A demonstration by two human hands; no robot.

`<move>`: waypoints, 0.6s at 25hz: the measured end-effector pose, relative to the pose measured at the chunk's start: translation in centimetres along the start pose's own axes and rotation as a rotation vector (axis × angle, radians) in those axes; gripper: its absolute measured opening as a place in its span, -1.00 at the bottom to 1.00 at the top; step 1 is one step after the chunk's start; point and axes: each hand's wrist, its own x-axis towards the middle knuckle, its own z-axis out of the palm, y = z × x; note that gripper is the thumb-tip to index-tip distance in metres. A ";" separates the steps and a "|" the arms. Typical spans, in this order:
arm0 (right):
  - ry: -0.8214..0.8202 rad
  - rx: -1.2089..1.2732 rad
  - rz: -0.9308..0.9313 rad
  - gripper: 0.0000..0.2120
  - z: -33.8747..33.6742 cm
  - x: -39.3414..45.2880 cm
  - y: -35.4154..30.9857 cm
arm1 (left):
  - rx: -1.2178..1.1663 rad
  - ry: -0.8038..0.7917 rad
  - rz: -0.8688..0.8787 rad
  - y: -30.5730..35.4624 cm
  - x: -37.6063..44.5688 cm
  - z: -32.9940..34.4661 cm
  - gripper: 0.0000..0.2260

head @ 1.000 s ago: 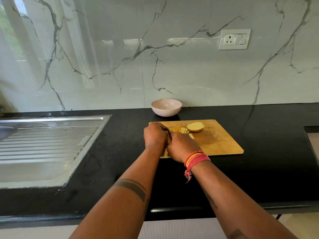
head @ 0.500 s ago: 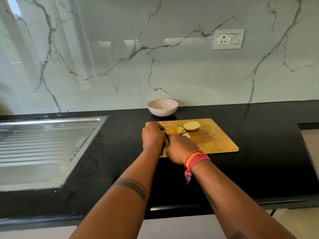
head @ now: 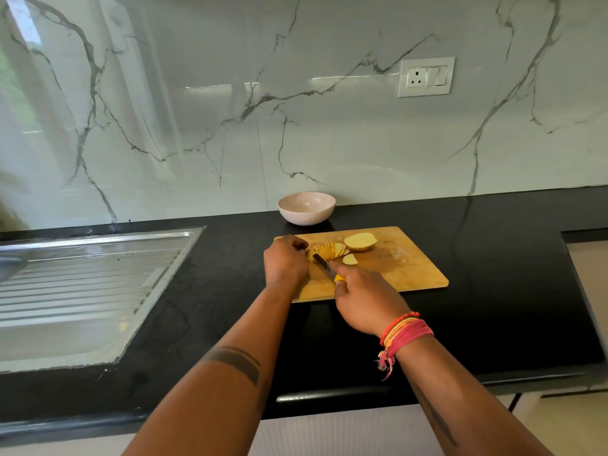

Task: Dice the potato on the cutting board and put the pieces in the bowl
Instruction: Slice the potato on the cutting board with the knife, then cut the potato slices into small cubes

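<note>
while the left hand [head: 285, 262] curls over the end of the sliced potato [head: 324, 251] on the cutting board [head: 406, 269], the right hand [head: 365, 299] grips a yellow-handled knife [head: 325, 268] — blade against the slices; 1 uncut half [head: 360, 242] lies just beside them; the bowl [head: 306, 208] sits behind the board — near the wall.

bowl [head: 306, 207] behind cutting board [head: 404, 264]; sink [head: 82, 291] apparently left.

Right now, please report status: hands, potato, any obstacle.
Left hand holds sliced potato; right hand grips knife, blade at slices. Other half uncut on cutting board. Bowl empty. No obstacle seen.
</note>
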 end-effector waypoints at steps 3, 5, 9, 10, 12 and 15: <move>0.082 0.047 0.039 -0.53 -0.2 0.5 0.3 | -0.143 0.044 -0.063 0.1 -0.3 -0.9 -0.71; 0.101 0.052 0.050 -0.54 -0.4 1.2 0.6 | -0.149 0.042 -0.030 0.4 -0.8 -0.8 -0.70; 0.150 0.095 0.112 -0.52 -1.5 2.3 1.8 | 0.068 -0.024 0.227 1.9 -2.0 0.7 -0.73; 0.162 0.102 0.138 -0.52 -2.0 2.5 2.3 | 0.152 -0.031 0.317 2.3 -2.1 1.4 -0.73; 0.190 0.121 0.181 -0.52 -2.9 3.1 3.4 | 0.326 -0.055 0.445 3.2 -2.1 2.8 -0.71; 0.217 0.152 0.208 -0.52 -3.7 3.9 4.4 | 0.555 -0.098 0.476 4.9 -1.7 4.3 -0.61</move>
